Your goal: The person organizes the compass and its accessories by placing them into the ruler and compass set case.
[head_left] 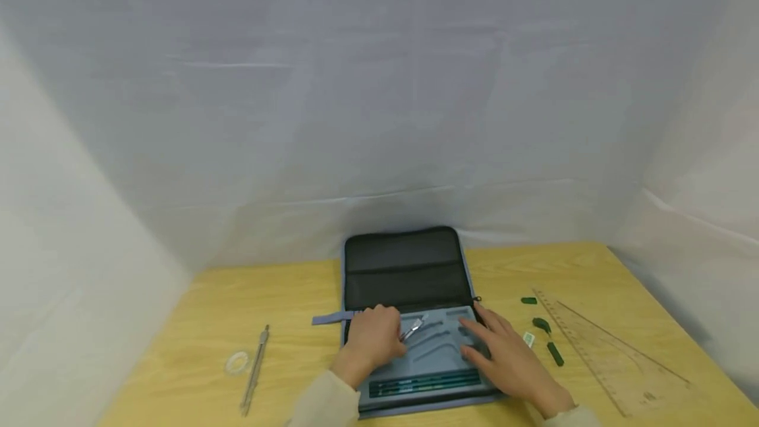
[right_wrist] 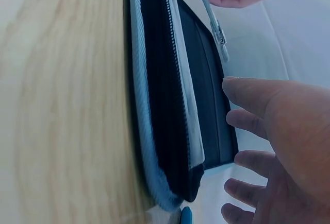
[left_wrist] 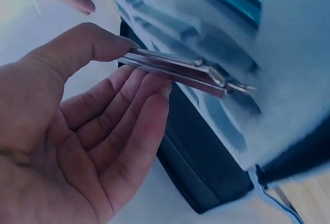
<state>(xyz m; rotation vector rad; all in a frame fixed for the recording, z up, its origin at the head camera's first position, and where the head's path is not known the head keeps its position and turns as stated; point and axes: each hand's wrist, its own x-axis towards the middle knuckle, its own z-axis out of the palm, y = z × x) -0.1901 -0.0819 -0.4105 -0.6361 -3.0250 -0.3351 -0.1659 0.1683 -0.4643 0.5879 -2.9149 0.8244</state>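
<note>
My left hand (head_left: 375, 338) pinches a silver metal compass (head_left: 416, 328) between thumb and fingers. In the left wrist view the two legs of the compass (left_wrist: 175, 70) lie close together, its small end tilted toward the grey moulded tray (head_left: 435, 364). This tray fills the near half of an unzipped case (head_left: 403, 288), whose black lid lies folded back. Several shaped hollows show in the tray, and dark green pencils (head_left: 423, 384) lie in its front slot. With fingers spread, my right hand (head_left: 510, 358) is at the tray's right edge; whether its fingertips touch the tray I cannot tell.
Left of the case, another compass-like metal tool (head_left: 255, 371) lies beside a pale ring (head_left: 237, 363). To the right are a white-and-green eraser (head_left: 529, 339), a dark green tool (head_left: 542, 325), small green pieces (head_left: 529, 300), and clear set squares (head_left: 593, 341). White sheeting (head_left: 379, 117) borders the table.
</note>
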